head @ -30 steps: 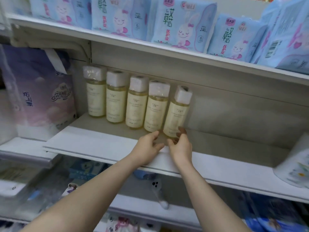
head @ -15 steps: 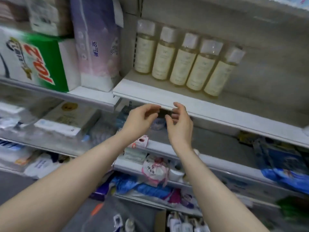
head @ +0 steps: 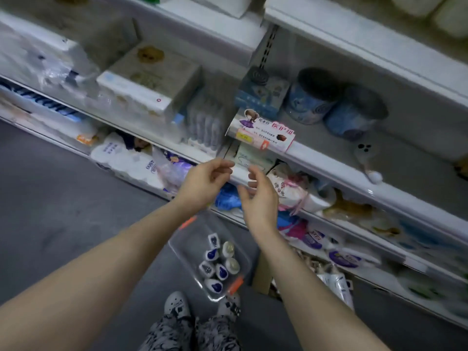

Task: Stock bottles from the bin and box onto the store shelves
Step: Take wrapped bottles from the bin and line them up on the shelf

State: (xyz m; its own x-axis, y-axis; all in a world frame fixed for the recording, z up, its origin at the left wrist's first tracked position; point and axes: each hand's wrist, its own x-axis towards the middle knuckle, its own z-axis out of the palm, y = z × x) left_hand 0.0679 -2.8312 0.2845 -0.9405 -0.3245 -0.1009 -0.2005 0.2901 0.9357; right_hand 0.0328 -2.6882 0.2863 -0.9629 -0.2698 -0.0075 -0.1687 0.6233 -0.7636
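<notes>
A clear plastic bin (head: 187, 239) with orange latches stands on the grey floor below my hands. Several bottles (head: 219, 264) stand upright inside it, seen from above, some with dark blue tops and some pale. My left hand (head: 205, 183) and my right hand (head: 260, 196) hover side by side in the air above the bin, in front of the lower shelves. Both hold nothing, with fingers loosely curled. The pale yellow bottles (head: 430, 8) on the upper shelf show only as blurred bases at the top right.
White store shelves (head: 329, 158) run diagonally, packed with tissue packs, blue round tins (head: 311, 97) and bagged goods. A cardboard box (head: 260, 272) sits on the floor right of the bin. My feet in patterned shoes (head: 177, 304) stand just behind the bin.
The view has swung down from the shelf of yellow bottles to the floor. Both hands came away from the shelf and dropped lower, above the bin.
</notes>
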